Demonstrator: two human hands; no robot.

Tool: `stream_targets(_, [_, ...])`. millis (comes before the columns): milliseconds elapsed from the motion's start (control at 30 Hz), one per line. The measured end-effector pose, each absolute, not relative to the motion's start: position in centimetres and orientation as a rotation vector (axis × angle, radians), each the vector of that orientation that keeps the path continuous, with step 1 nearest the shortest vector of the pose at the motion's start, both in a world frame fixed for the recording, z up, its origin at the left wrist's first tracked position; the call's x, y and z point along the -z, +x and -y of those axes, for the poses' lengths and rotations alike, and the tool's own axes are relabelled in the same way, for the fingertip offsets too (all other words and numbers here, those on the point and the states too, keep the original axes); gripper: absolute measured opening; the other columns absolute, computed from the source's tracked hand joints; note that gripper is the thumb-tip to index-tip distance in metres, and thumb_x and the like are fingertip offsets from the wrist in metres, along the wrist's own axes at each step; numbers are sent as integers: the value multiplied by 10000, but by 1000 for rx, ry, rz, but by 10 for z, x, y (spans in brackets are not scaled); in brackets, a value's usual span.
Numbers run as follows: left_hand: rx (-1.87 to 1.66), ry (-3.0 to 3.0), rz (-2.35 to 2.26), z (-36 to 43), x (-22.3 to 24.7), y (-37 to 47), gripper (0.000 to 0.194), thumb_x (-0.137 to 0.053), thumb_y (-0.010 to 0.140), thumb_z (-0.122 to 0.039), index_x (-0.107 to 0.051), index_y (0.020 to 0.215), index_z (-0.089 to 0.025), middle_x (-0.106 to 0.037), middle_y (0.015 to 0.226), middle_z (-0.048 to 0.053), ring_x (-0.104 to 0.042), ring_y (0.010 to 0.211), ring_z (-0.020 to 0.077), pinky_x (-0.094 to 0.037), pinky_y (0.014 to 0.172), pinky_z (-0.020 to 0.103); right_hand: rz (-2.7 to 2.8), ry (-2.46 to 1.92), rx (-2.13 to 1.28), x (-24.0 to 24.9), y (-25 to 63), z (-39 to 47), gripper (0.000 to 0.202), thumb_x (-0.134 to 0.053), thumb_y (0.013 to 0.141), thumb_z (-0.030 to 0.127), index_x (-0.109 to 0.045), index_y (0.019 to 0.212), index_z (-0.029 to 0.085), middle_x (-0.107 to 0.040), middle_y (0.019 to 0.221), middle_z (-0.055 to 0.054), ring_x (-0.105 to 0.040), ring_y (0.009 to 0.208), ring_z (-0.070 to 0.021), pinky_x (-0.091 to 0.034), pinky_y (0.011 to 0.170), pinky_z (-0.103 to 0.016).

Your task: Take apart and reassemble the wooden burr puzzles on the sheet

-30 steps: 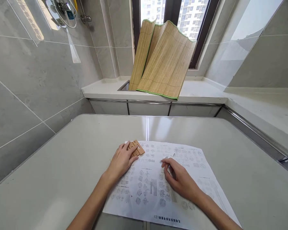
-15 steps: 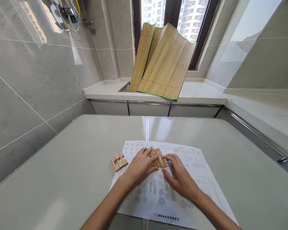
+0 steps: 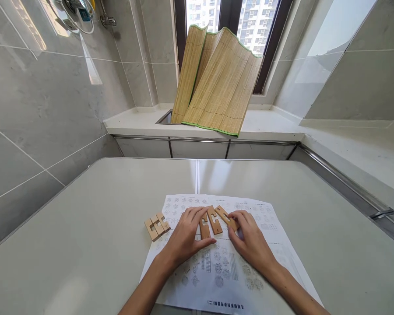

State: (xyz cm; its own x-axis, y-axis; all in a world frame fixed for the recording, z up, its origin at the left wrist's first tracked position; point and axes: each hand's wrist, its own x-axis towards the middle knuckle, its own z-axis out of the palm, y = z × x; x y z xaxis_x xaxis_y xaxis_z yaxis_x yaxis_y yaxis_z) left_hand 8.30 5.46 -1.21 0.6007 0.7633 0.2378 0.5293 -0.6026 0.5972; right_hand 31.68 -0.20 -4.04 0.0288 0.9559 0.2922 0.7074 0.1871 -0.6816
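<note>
Three flat notched wooden pieces lie on a printed paper sheet (image 3: 249, 271) between the hands. My left hand (image 3: 187, 234) curves around the left piece (image 3: 204, 228), thumb and fingers apart at its ends. The middle piece (image 3: 214, 220) is slightly tilted and touched by neither hand. My right hand (image 3: 251, 232) has thumb and fingers closed on the right piece (image 3: 223, 215), which slants down to the right and is numbered 2. Left of my left hand, a group of notched wooden blocks (image 3: 156, 226) sits at the sheet's edge.
The pale table (image 3: 85, 227) has a seam down its middle. Behind it, a folded bamboo mat (image 3: 219, 83) leans on the white window ledge (image 3: 269, 124). Tiled walls stand at both sides, with a shower fixture (image 3: 75, 13) at upper left.
The wooden pieces have spread apart from a tight cluster. The right one now slants under my right hand, which has moved slightly right relative to the sheet. The camera view has shifted a little.
</note>
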Motion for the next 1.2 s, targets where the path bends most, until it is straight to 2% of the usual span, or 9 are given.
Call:
stream_targets(367, [-844, 1823, -1054, -43, -1, 93, 703, -793, 838, -551, -565, 1455, -305, -545, 1529, 114, -450, 1447, 370, -354, 1222, 565, 1728, -1588, -422, 43, 321, -1, 177, -487, 1040, 295, -636, 1132, 268, -662, 1046, -95, -647, 961, -299, -569, 822, -468])
stream_targets(467, [-956, 1306, -903, -35, -6, 104, 629, -574, 937, -689, -642, 1385, -253, -591, 1495, 122, -504, 1410, 362, -355, 1216, 543, 1674, -1565, -419, 39, 318, 0, 190, -455, 1065, 319, -636, 1066, 262, -662, 1010, -96, -651, 888, -285, -561, 781, -441])
stream_targets(567, [-1016, 786, -687, -30, -5, 114, 778, -284, 994, -766, -640, 1396, -204, -626, 1458, 136, -541, 1376, 331, -358, 1210, 514, 1605, -1533, -406, 33, 314, 0, 204, -442, 1076, 340, -625, 1054, 255, -652, 1011, -100, -643, 896, -284, -548, 793, -432])
stream_targets(700, [-951, 586, -604, -30, -8, 117, 772, -366, 972, -775, -688, 1296, -153, -645, 1390, 174, -676, 1120, 310, -490, 1055, 491, 1516, -1507, -441, 25, 310, 2, 204, -453, 1075, 366, -624, 1048, 257, -646, 1008, -93, -638, 889, -277, -535, 740, -402])
stream_targets(833, [-909, 703, -644, -31, -11, 116, 503, -596, 967, -603, -672, 1161, -145, -697, 1188, 154, -703, 880, 238, -564, 812, 393, 1487, -1490, -540, 20, 312, 3, 213, -474, 1070, 397, -629, 1024, 259, -657, 989, -83, -629, 868, -269, -519, 698, -382])
stream_targets(900, [-856, 789, -675, -30, -9, 116, 427, -647, 955, -544, -623, 1131, -156, -709, 1030, 105, -640, 658, 160, -520, 608, 308, 1492, -1460, -581, 19, 312, 3, 222, -480, 1069, 403, -637, 1009, 258, -666, 984, -79, -629, 883, -266, -523, 731, -382])
stream_targets(1000, [-757, 882, -715, -28, -4, 116, 426, -613, 958, -595, -545, 1067, -189, -667, 798, 8, -393, 422, 64, -304, 422, 220, 1485, -1430, -624, 18, 312, 4, 235, -492, 1065, 422, -645, 1002, 255, -673, 964, -69, -630, 876, -258, -522, 738, -370])
stream_targets(1100, [-658, 987, -735, -27, -3, 116, 433, -568, 972, -630, -538, 1014, -200, -559, 644, -62, -269, 407, 51, -204, 421, 209, 1464, -1422, -631, 18, 312, 5, 253, -505, 1056, 448, -646, 985, 250, -659, 892, -54, -620, 811, -247, -518, 709, -354])
stream_targets(1200, [-594, 1140, -730, -26, -5, 114, 476, -495, 1001, -638, -594, 955, -174, -461, 529, -82, -289, 426, 72, -257, 464, 226, 1424, -1410, -675, 19, 312, 7, 277, -514, 1047, 478, -647, 984, 242, -649, 814, -41, -630, 776, -242, -516, 668, -333])
